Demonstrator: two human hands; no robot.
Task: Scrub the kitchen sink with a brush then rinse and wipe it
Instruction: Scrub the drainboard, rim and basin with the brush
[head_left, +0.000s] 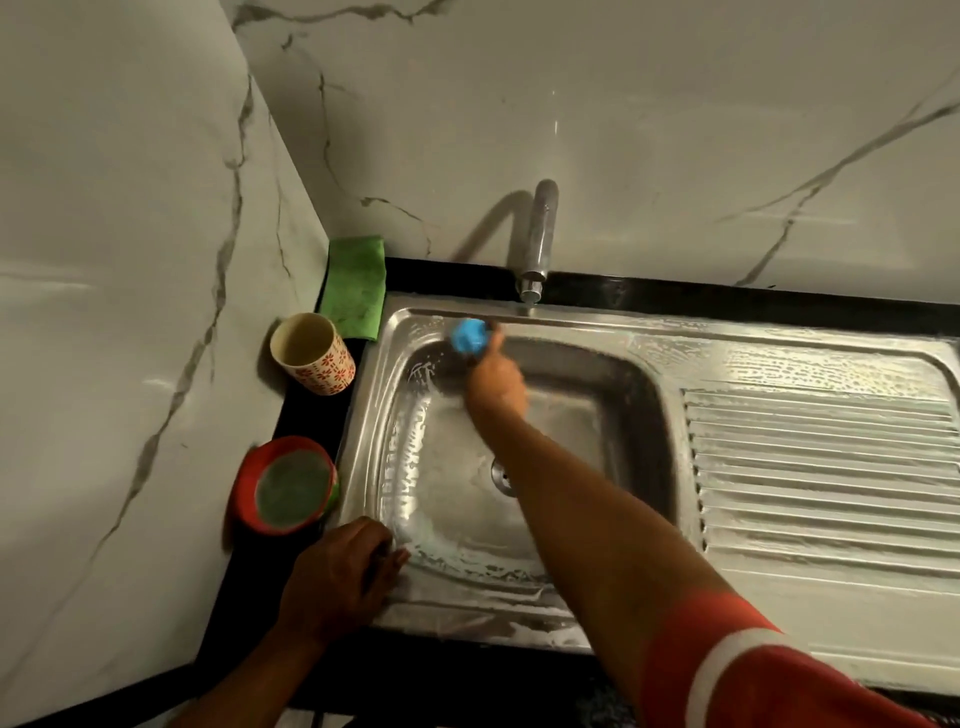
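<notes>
Marble-look wall panels (130, 260), pale with grey veins, fill the left side and the back. On the black desk (306, 415), at 9 o'clock from the basin, stands a round red tub (249, 483) with a dull green surface inside; what it holds is hard to make out. At 10 o'clock stands a cup (311, 353) printed with red flowers. At 11 o'clock a green cloth (356, 283) lies in the corner, its far end against the wall.

The left hand (340, 577) rests at 7 o'clock on the front-left rim of the sink (374, 415), seen from the back. Its fingers (389, 564) lie close together on the steel and hold nothing that shows. The sink is stainless steel with a rounded-square basin, wet and streaked with thin white foam along its left wall and rims. Its drain (500, 475) is half hidden behind the right forearm.

The blue brush (469, 335) sits at 11 o'clock of the basin, against the back-left rim. It is blurred and its bristles cannot be seen. The right hand (493, 382), also blurred, grips it with fingers wrapped round its lower part. A chrome tap (537, 244) stands at 12 o'clock, spout over the back rim.

At 3 o'clock the ridged drainboard (821, 467) carries foam and runs out of frame. A red sleeve (753, 675) with a white band is cut off at the bottom edge.
</notes>
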